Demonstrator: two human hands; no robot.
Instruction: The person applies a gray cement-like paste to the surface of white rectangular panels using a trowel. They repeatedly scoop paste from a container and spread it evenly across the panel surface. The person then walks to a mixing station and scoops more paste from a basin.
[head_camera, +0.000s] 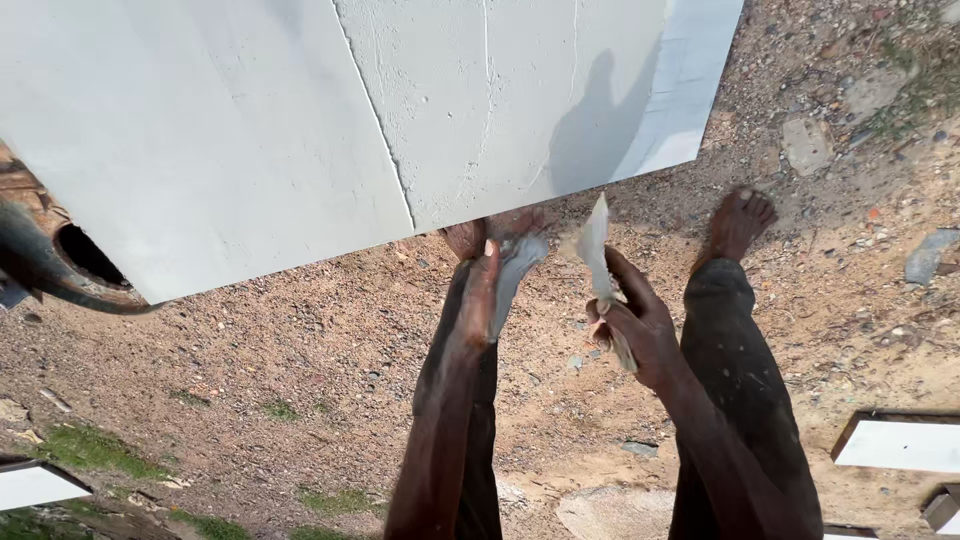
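Observation:
My left hand (482, 295) grips a flat scraper blade (520, 262) smeared with pale grey putty, just under the lower edge of a large light grey panel (250, 130). To its right, my right hand (637, 328) holds a second putty knife (594, 243) with its thin blade pointing up toward the panel edge. The two blades are close together but apart. The panel surface shows thin ridges and seams of filler, and the knife casts a shadow on it.
My bare right foot (737, 222) stands on sandy gravel ground (300, 380). A dark curved pipe and a round rusty opening (80, 258) sit at the left. White flat panels lie at the lower right (900, 442) and lower left (35, 485). Stones are scattered at the right.

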